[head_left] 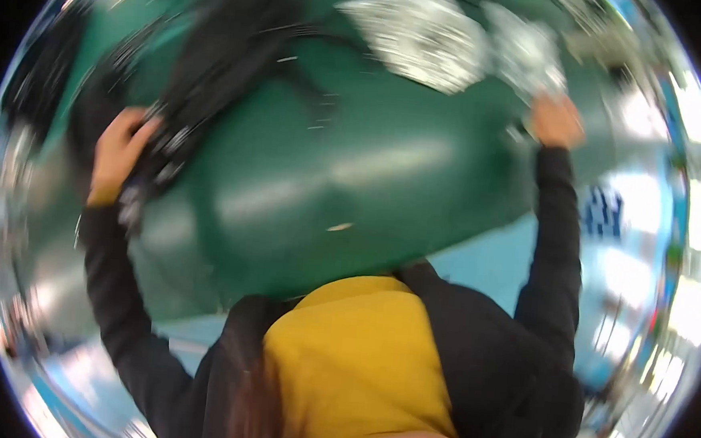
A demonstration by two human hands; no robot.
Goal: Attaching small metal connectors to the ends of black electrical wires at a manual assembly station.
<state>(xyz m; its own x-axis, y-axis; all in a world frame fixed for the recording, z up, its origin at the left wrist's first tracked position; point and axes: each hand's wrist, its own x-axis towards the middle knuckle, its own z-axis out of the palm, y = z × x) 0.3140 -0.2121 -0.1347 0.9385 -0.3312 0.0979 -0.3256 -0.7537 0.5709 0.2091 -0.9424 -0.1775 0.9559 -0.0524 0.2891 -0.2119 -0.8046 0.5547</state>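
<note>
On the left of the green table, my left hand [122, 149] is closed on the near edge of a black bag [224, 59] with dangling straps. Motion blurs the bag, and its exact kind is hard to make out. Out to the right, my right hand [555, 121] has its fingers closed at the near end of a shiny, see-through plastic bag [525, 49]. Beside that bag, toward the middle, lies a larger silvery plastic bag [422, 39], which neither hand touches.
The green tabletop [353, 171] spans the view, with a small pale scrap [339, 227] near its front edge. A small metallic item [518, 134] sits by my right hand. Blurred beige items [610, 50] lie at the far right. Light blue floor [484, 263] shows below the table.
</note>
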